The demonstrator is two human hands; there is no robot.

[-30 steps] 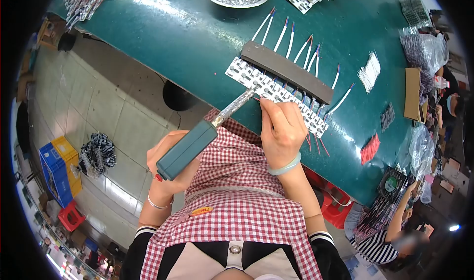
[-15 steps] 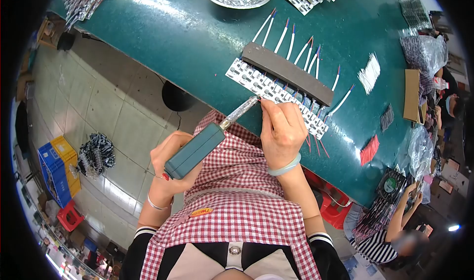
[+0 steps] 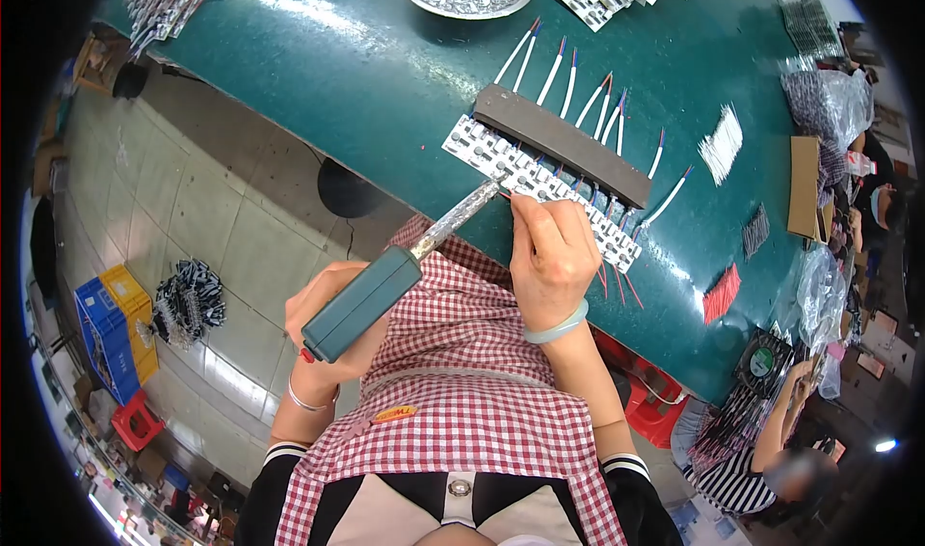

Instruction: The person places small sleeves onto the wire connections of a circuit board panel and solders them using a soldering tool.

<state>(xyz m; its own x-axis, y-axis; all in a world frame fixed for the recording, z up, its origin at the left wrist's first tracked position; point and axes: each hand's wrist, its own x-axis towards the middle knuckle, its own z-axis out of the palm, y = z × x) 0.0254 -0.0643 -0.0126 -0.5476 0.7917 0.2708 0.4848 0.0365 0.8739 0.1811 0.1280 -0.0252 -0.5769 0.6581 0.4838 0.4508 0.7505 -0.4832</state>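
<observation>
My left hand [image 3: 316, 298] is wrapped round the boxy green handle of a soldering iron [image 3: 364, 302]. The iron's foil-covered barrel points up and right, with its tip at the near edge of a white circuit board panel [image 3: 472, 145]. Just right of the tip, my right hand [image 3: 556, 257] pinches a thin red wire [image 3: 505, 195] against the board's edge. A long dark brown bar [image 3: 564, 146] lies along the panel's far side, across several white cables [image 3: 551, 77] with red and blue ends. More red wires hang from the panel's right part.
A metal bowl [image 3: 462, 11] of small shiny parts stands at the back. Bundles of white wires [image 3: 721, 144], dark wires [image 3: 754, 230] and red wires [image 3: 721, 292] lie on the green table [image 3: 318, 74]. A co-worker in a striped top [image 3: 729, 483] sits at right.
The soldering iron has slid slightly left; its handle sits lower and its tip a little higher on the panel. My right hand stays almost in place, the red wire now showing more.
</observation>
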